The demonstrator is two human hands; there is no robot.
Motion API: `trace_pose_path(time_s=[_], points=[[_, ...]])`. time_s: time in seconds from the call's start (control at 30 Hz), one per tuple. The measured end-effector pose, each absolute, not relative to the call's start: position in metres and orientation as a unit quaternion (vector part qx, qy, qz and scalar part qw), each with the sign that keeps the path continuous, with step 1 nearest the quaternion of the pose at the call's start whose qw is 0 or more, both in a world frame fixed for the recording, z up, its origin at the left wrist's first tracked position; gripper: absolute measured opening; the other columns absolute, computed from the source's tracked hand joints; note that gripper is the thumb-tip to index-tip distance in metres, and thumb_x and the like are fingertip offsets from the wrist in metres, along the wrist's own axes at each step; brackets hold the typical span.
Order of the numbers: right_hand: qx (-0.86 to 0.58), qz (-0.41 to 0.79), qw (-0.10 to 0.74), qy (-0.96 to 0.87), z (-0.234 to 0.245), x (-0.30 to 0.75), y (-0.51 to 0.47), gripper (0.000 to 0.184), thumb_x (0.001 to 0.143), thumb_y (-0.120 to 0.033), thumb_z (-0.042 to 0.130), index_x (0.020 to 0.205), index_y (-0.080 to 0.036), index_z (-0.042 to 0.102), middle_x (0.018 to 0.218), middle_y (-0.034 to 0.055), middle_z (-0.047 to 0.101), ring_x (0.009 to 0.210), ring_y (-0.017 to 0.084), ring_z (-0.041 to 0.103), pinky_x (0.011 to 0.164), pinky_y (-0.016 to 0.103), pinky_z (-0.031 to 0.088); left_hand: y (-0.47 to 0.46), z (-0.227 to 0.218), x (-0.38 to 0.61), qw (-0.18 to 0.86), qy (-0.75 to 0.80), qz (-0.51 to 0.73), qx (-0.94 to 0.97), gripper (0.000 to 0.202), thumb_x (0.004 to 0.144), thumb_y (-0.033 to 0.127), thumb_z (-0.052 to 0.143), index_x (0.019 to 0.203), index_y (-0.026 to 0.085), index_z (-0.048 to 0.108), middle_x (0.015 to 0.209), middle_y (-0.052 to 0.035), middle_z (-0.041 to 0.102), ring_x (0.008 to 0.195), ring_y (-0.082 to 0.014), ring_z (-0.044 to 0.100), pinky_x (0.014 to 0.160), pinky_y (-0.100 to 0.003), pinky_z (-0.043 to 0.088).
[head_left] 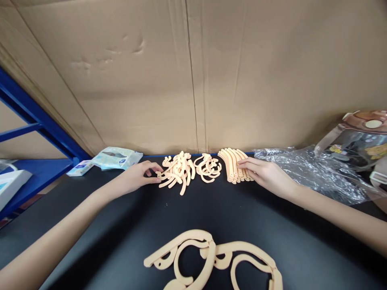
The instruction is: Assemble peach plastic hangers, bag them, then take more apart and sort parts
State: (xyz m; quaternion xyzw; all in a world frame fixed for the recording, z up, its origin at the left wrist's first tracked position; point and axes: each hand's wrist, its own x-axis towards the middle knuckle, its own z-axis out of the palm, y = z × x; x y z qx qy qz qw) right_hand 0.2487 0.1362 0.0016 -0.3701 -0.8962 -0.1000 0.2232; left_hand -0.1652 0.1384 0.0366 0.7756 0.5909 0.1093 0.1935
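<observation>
My left hand (pixel 142 176) is at the left edge of a loose pile of beige curved hanger arms (pixel 182 169). Its thumb and forefinger are closed around the end of one piece. On the other side, my right hand (pixel 269 177) reaches to a neat row of stacked beige hanger arms (pixel 232 165), its fingers closed on the row's right end. Between these groups lies a small heap of beige hanger hooks (pixel 208 167). Two assembled folding hangers, a left one (pixel 208 262) and a right one (pixel 256 251), lie nearest me, partly cut off by the frame's lower edge.
A cardboard wall (pixel 145 80) rises behind the black tabletop (pixel 130 241). At the back left are a wipes packet (pixel 116 158) and a small box (pixel 80 168), beside a blue metal frame (pixel 51 129). Clear plastic wrap (pixel 317 173) and a transparent bottle (pixel 356 141) stand on the right.
</observation>
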Motion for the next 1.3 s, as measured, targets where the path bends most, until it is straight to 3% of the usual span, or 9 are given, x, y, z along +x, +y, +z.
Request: trace_pose_path(time_s=[0.27,0.4,0.5,0.73,0.87,1.0,1.13,1.3], points=[[-0.369,-0.106,0.201,-0.901,0.010,0.246,0.129,0.031,0.095,-0.016,0.038,0.108,-0.015,0.067,0.112,0.0092,0.070,0.105,0.024,0.066,0.086,0.040,0.057,0.133,0.038,-0.163,0.208,0.559,0.138,0.791,0.034,0.081,0.055,0.058,0.087,0.022,0.065,0.089,-0.0036,0.064,0.079,-0.0227,0.059,0.072,-0.030,0.043],[-0.354,-0.126,0.209,-0.903,0.016,0.246,0.118,0.031,0.097,-0.020,0.037,0.104,-0.016,0.067,0.113,0.0116,0.067,0.106,0.026,0.064,0.085,0.041,0.056,0.130,0.047,-0.168,0.278,0.540,0.153,0.779,0.034,0.078,0.056,0.061,0.082,0.022,0.064,0.076,-0.0013,0.066,0.073,-0.0202,0.060,0.069,-0.029,0.046],[-0.346,-0.132,0.219,-0.903,0.022,0.249,0.105,0.027,0.097,-0.019,0.039,0.105,-0.016,0.065,0.116,0.0123,0.064,0.104,0.026,0.063,0.084,0.041,0.055,0.132,0.054,-0.176,0.312,0.541,0.193,0.757,0.035,0.076,0.055,0.064,0.088,0.022,0.064,0.077,-0.0013,0.067,0.071,-0.0187,0.061,0.068,-0.028,0.048],[-0.317,-0.089,0.233,-0.915,0.028,0.243,0.080,0.023,0.096,-0.016,0.043,0.108,-0.017,0.063,0.111,0.0103,0.065,0.104,0.024,0.061,0.086,0.038,0.052,0.175,0.046,-0.165,0.310,0.566,0.300,0.703,0.038,0.068,0.051,0.073,0.083,0.018,0.063,0.071,-0.0023,0.066,0.057,-0.0135,0.055,0.057,-0.026,0.046],[-0.317,-0.015,0.220,-0.923,0.029,0.232,0.066,0.025,0.096,-0.017,0.042,0.106,-0.019,0.064,0.114,0.0088,0.064,0.107,0.021,0.060,0.089,0.036,0.051,0.204,0.034,-0.144,0.290,0.560,0.334,0.701,0.042,0.064,0.051,0.074,0.083,0.017,0.061,0.076,-0.0051,0.068,0.063,-0.0172,0.060,0.057,-0.028,0.046],[-0.316,0.084,0.188,-0.926,0.028,0.221,0.045,0.023,0.095,-0.035,0.052,0.107,-0.022,0.066,0.115,0.0071,0.063,0.103,0.020,0.061,0.088,0.035,0.050,0.207,0.030,-0.128,0.240,0.544,0.366,0.716,0.041,0.064,0.046,0.075,0.089,0.018,0.059,0.087,-0.0052,0.067,0.070,-0.0174,0.061,0.066,-0.031,0.048],[-0.296,0.129,0.171,-0.931,0.025,0.201,0.028,0.033,0.094,-0.045,0.050,0.110,-0.021,0.066,0.115,0.0079,0.062,0.100,0.021,0.060,0.087,0.036,0.048,0.181,0.037,-0.108,0.185,0.519,0.380,0.743,0.034,0.075,0.040,0.068,0.101,0.019,0.061,0.085,-0.0009,0.059,0.060,-0.0128,0.053,0.062,-0.029,0.043],[-0.321,0.134,0.168,-0.922,0.020,0.153,0.032,0.039,0.088,-0.054,0.057,0.095,-0.017,0.067,0.092,0.0070,0.061,0.085,0.021,0.057,0.072,0.033,0.046,0.149,0.054,-0.071,0.196,0.457,0.386,0.777,0.022,0.083,0.038,0.062,0.096,0.021,0.065,0.089,-0.0013,0.058,0.078,-0.0163,0.056,0.069,-0.028,0.041]])
